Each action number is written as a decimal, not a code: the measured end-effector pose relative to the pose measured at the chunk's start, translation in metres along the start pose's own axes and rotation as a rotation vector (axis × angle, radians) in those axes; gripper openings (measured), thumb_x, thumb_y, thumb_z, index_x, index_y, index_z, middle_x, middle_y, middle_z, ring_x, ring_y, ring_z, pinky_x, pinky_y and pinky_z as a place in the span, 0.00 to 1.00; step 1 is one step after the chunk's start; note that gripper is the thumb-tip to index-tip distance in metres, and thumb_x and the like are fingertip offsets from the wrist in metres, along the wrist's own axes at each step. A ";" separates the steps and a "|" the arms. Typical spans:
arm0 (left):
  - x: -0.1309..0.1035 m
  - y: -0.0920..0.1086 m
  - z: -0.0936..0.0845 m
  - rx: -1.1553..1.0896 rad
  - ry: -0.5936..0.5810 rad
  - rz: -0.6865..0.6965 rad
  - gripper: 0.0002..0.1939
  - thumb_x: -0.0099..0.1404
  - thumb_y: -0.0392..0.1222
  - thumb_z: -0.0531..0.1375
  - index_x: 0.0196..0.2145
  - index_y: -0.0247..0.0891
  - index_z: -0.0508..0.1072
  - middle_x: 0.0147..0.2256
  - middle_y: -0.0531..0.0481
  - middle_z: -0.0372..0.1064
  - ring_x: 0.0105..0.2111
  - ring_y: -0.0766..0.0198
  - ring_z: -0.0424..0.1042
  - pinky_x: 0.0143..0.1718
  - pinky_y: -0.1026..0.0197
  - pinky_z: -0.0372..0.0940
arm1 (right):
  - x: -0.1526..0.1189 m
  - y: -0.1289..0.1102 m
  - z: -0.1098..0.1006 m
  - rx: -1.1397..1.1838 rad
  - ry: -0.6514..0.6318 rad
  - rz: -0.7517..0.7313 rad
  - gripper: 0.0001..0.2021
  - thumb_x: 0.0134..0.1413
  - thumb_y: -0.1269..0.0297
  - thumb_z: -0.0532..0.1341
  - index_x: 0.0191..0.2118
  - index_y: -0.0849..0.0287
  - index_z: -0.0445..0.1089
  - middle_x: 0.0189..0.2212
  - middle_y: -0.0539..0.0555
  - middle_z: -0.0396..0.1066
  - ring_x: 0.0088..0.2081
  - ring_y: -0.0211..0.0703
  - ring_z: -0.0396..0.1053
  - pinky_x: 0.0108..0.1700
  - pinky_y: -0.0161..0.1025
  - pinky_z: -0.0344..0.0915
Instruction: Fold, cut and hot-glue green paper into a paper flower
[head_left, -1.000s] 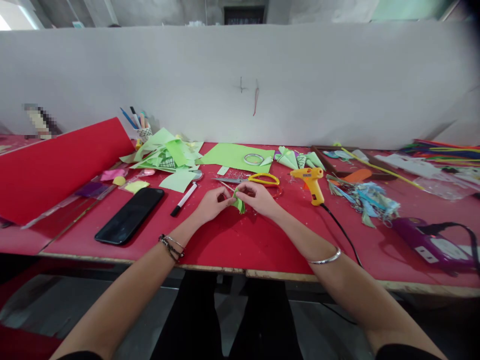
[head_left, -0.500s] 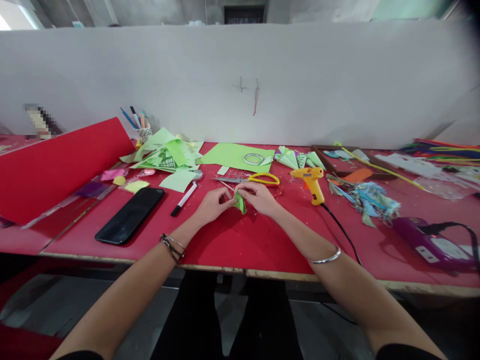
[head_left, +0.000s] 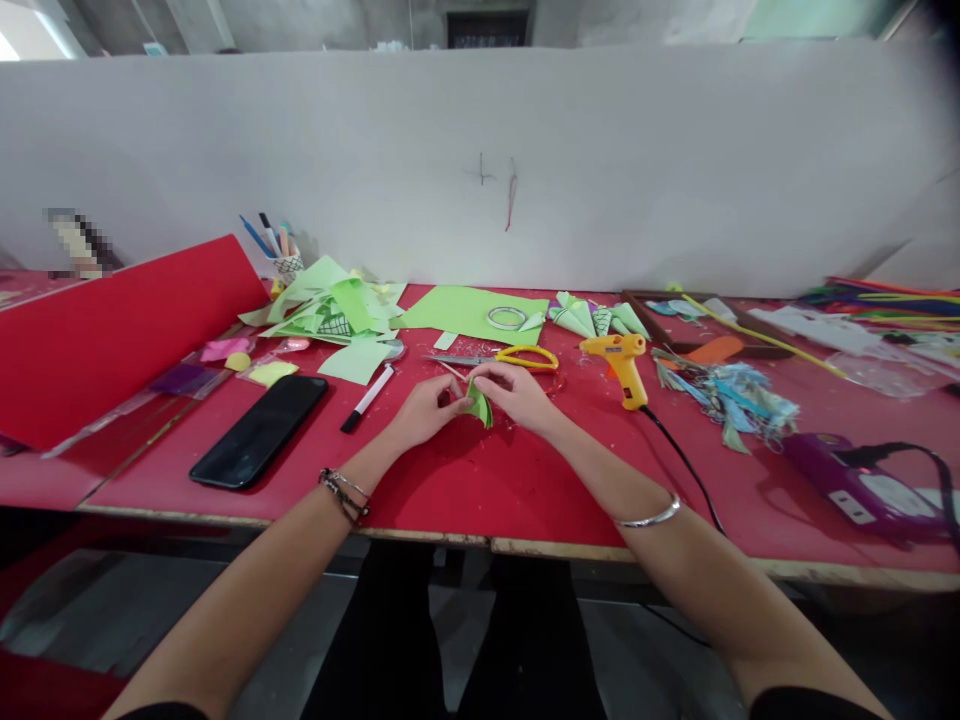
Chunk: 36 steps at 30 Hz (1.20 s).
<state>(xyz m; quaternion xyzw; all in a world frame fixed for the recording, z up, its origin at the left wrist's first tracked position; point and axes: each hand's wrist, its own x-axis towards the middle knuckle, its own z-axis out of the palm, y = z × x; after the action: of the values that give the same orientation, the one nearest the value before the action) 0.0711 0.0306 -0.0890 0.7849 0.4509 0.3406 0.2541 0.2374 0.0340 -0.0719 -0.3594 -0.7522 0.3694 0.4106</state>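
Between my two hands is a small folded green paper [head_left: 480, 404], fanned a little at its lower edge. My left hand [head_left: 429, 408] pinches it from the left with thumb and fingertips. From the right and above, my right hand [head_left: 513, 392] grips the same paper, fingers curled over it. Just beyond the fingers lie scissors [head_left: 525, 357] with yellow handles, blades pointing left. A thin pale stick [head_left: 453, 372] shows by the fingertips; whether a hand touches it I cannot tell.
To the left are a black phone [head_left: 259, 432], a marker [head_left: 367, 398] and green paper scraps [head_left: 337, 305]. On the right lie a yellow glue gun [head_left: 621, 368] with a black cord, tassels [head_left: 739, 400] and a purple device [head_left: 862, 490]. Paper cones [head_left: 576, 315] stand at the back.
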 end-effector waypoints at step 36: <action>-0.001 0.007 -0.002 -0.024 -0.028 0.001 0.13 0.56 0.48 0.54 0.23 0.36 0.60 0.20 0.57 0.55 0.20 0.71 0.53 0.22 0.67 0.50 | 0.004 0.011 -0.001 0.001 0.098 0.081 0.13 0.52 0.59 0.49 0.30 0.61 0.67 0.24 0.50 0.64 0.24 0.33 0.61 0.28 0.32 0.58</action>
<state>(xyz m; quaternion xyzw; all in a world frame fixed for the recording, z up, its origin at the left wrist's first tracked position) 0.0729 0.0265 -0.0831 0.7867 0.4429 0.3349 0.2696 0.2395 0.0428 -0.0791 -0.4069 -0.7158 0.3682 0.4318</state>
